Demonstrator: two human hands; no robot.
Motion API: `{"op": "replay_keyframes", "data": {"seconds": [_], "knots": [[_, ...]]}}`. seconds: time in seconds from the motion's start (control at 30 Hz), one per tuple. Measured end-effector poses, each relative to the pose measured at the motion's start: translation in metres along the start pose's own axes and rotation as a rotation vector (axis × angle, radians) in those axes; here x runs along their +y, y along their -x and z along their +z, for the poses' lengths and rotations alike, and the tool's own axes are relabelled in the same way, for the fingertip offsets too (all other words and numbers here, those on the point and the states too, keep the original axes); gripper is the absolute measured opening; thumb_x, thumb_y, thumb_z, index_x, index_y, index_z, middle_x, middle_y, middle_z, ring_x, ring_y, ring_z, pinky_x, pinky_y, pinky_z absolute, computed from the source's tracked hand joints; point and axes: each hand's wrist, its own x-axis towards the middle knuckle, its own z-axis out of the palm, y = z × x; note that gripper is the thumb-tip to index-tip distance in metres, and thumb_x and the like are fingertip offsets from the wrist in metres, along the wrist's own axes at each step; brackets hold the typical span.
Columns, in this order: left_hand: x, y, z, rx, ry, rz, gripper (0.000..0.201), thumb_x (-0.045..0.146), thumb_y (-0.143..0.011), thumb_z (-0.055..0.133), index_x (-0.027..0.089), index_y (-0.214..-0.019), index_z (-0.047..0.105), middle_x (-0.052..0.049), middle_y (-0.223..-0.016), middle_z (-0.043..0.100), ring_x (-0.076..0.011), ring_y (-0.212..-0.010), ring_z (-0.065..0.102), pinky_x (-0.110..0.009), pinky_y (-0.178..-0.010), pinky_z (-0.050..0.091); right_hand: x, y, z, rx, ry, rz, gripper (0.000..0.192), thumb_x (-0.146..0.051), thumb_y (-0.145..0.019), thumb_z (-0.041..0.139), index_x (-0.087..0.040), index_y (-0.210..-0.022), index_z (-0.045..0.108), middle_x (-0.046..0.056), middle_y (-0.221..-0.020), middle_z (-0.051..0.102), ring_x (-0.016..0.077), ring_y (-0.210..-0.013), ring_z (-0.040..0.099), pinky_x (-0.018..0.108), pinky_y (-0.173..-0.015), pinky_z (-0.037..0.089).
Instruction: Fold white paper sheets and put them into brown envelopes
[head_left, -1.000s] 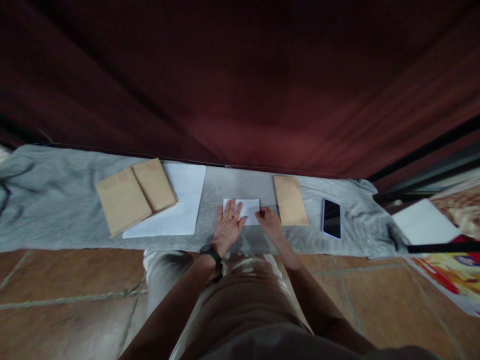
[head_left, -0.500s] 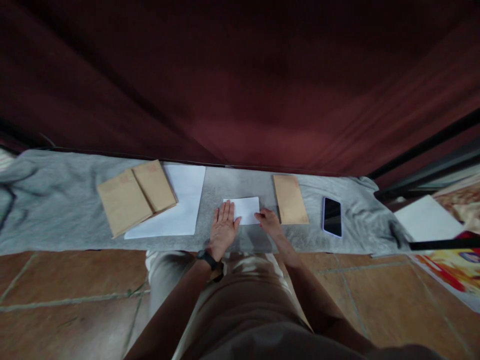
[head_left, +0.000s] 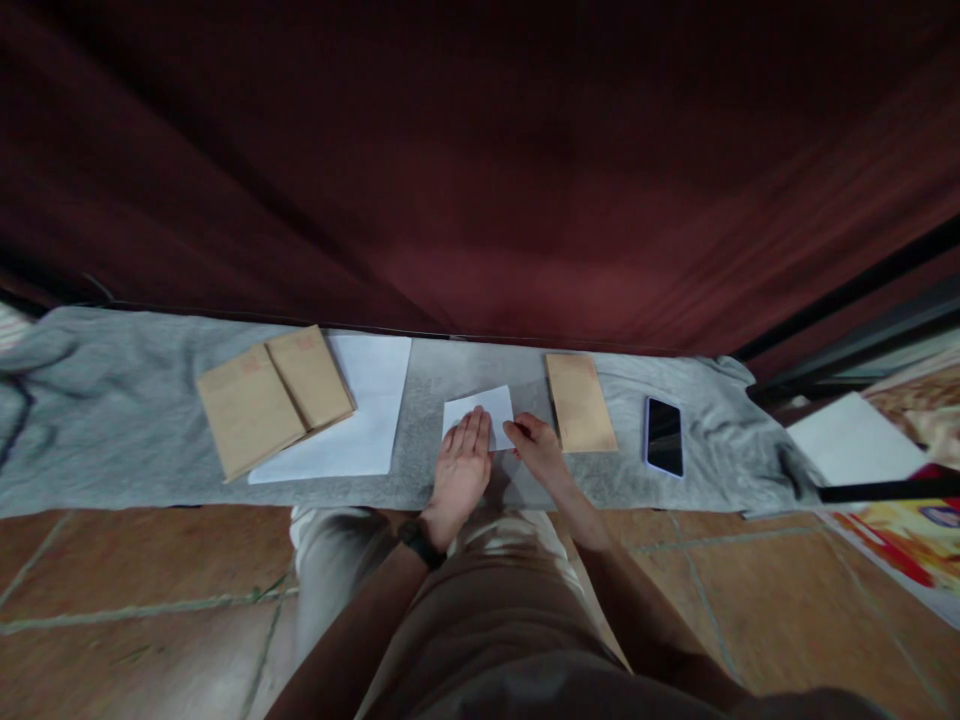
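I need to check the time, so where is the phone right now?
The phone lies face up on the grey cloth, right of the single brown envelope and beyond the right hand.

Left hand [head_left: 461,470] hides folded paper's [head_left: 484,406] near edge; envelope print unreadable.

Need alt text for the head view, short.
Both hands rest on a small folded white paper on a grey cloth: left hand flat, right hand at its edge. Brown envelopes lie left, a phone right.
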Motion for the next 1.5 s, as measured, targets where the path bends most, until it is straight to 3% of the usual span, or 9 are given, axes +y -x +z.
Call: {"op": "replay_keyframes", "data": {"seconds": [0.1, 0.27, 0.37, 0.47, 0.63, 0.9, 1.2, 1.33, 1.5], "knots": [[0.001, -0.005, -0.008, 0.093, 0.253, -0.091, 0.051, 0.021, -0.100, 0.038, 0.016, -0.150, 0.049, -0.014, -0.154, 0.054, -0.0290, -0.140, 0.051, -0.046, -0.117, 0.039, -0.006, 0.001, 0.003, -0.018, -0.152, 0.006, 0.049, -0.064, -0.095, 0.042, -0.022, -0.087, 0.066, 0.002, -0.071, 0.067, 0.0162, -0.065, 0.064, 0.024, -0.057, 0.051], [0.001, -0.014, -0.012, 0.381, 1.204, -0.550, 0.044, 0.058, -0.097, 0.052, 0.020, -0.113, 0.068, -0.009, -0.106, 0.077, -0.0246, -0.096, 0.072, -0.036, -0.086, 0.057, 0.005, 0.000, 0.010, 0.072, -0.222, 0.121, 0.052, -0.064, -0.094, 0.042, -0.021, -0.111, 0.066, 0.010, -0.110, 0.074, 0.0212, -0.096, 0.071, 0.029, -0.072, 0.060], [0.005, -0.021, -0.010, 0.495, 1.647, -0.726, 0.047, 0.062, -0.086, 0.068, 0.022, -0.110, 0.064, -0.006, -0.104, 0.076, -0.0204, -0.087, 0.072, -0.033, -0.078, 0.057, 0.016, 0.006, 0.018, 0.048, -0.313, 0.201, 0.045, -0.060, -0.085, 0.060, -0.021, -0.107, 0.066, 0.009, -0.102, 0.075, 0.0226, -0.092, 0.072, 0.032, -0.073, 0.061], [0.006, -0.022, -0.004, 0.530, 1.780, -0.789, 0.047, 0.055, -0.077, 0.078, 0.021, -0.106, 0.064, -0.005, -0.103, 0.075, -0.0184, -0.085, 0.071, -0.032, -0.079, 0.057, 0.022, 0.012, 0.024, -0.032, -0.427, 0.249, 0.039, -0.056, -0.079, 0.065, -0.020, -0.095, 0.067, 0.007, -0.089, 0.074, 0.0212, -0.077, 0.071, 0.033, -0.068, 0.061], [-0.018, -0.017, 0.010, 0.528, 1.570, -0.826, 0.042, 0.041, -0.065, 0.085, 0.019, -0.095, 0.067, -0.002, -0.089, 0.073, -0.0157, -0.078, 0.067, -0.028, -0.074, 0.053, 0.028, 0.005, 0.019, -0.008, -0.330, 0.255, 0.025, -0.046, -0.077, 0.064, -0.022, -0.083, 0.064, 0.001, -0.072, 0.069, 0.0180, -0.063, 0.066, 0.030, -0.059, 0.059], [-0.068, -0.012, 0.022, 0.292, 1.129, -0.767, 0.056, 0.022, -0.067, 0.076, 0.019, -0.122, 0.064, 0.008, -0.066, 0.057, -0.0126, -0.057, 0.055, -0.026, -0.058, 0.044, 0.042, -0.012, 0.008, 0.041, -0.024, 0.183, 0.017, -0.036, -0.086, 0.054, -0.023, -0.082, 0.065, -0.003, -0.066, 0.063, 0.0162, -0.060, 0.062, 0.026, -0.057, 0.054], [-0.065, -0.009, 0.020, -0.031, 0.530, -0.665, 0.060, 0.023, -0.082, 0.068, 0.019, -0.141, 0.057, -0.001, -0.079, 0.068, -0.0227, -0.073, 0.066, -0.034, -0.070, 0.048, 0.042, -0.023, 0.005, 0.103, 0.312, 0.087, 0.014, -0.026, -0.092, 0.057, -0.022, -0.091, 0.070, 0.003, -0.085, 0.074, 0.0202, -0.081, 0.068, 0.028, -0.076, 0.051], [-0.063, -0.012, 0.016, -0.131, 0.445, -0.682, 0.062, 0.024, -0.087, 0.064, 0.019, -0.148, 0.050, -0.004, -0.091, 0.072, -0.0244, -0.083, 0.069, -0.034, -0.075, 0.050, 0.039, -0.023, 0.007, 0.112, 0.394, 0.079, 0.016, -0.022, -0.094, 0.057, -0.021, -0.101, 0.072, 0.006, -0.094, 0.076, 0.0223, -0.089, 0.071, 0.029, -0.081, 0.050], [-0.065, -0.015, 0.015, -0.106, 0.479, -0.692, 0.057, 0.020, -0.084, 0.068, 0.016, -0.140, 0.056, -0.005, -0.087, 0.072, -0.0251, -0.082, 0.069, -0.034, -0.076, 0.049, 0.034, -0.017, 0.011, 0.127, 0.541, 0.048, 0.028, -0.022, -0.098, 0.054, -0.019, -0.122, 0.066, 0.010, -0.104, 0.075, 0.0252, -0.095, 0.072, 0.033, -0.086, 0.053]]}}
